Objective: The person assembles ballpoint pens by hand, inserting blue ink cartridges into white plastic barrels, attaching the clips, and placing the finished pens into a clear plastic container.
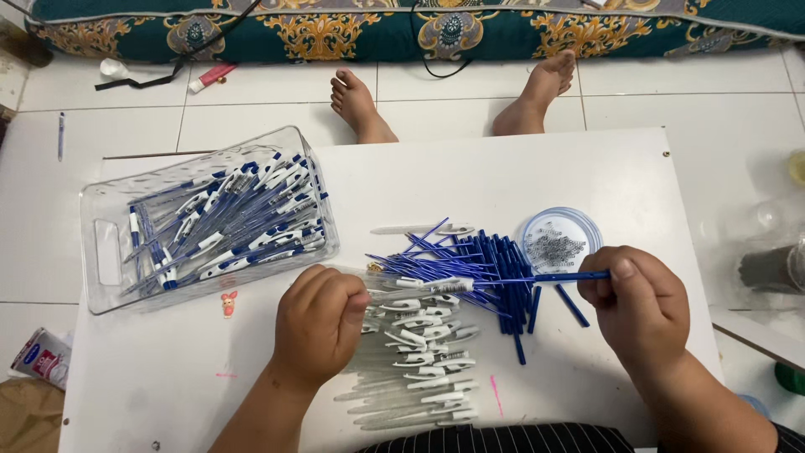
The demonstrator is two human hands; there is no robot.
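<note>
A white board (pixel 579 180) serves as a work table over a pale tiled floor (pixel 117 105), with a patterned teal cushion (pixel 419 29) along the far edge and two bare feet (pixel 360 105) just beyond the board.

From the head camera, the landmark is the clear plastic bin (pixel 101 252) at the board's left, filled with finished blue-and-white pens (pixel 235 222). Right of the bin lies a heap of clear pen barrels with white clips (pixel 419 361), and beyond that a fan of blue refills and blue end pieces (pixel 495 268). Farther right still sits a round clear lid holding small metal springs (pixel 555 245).

The left hand (pixel 319 323) is closed around a clear barrel just right of the bin. The right hand (pixel 641 306), well away from the bin, pinches a blue pen part (pixel 570 275) between thumb and fingers, pointed toward the left hand.
</note>
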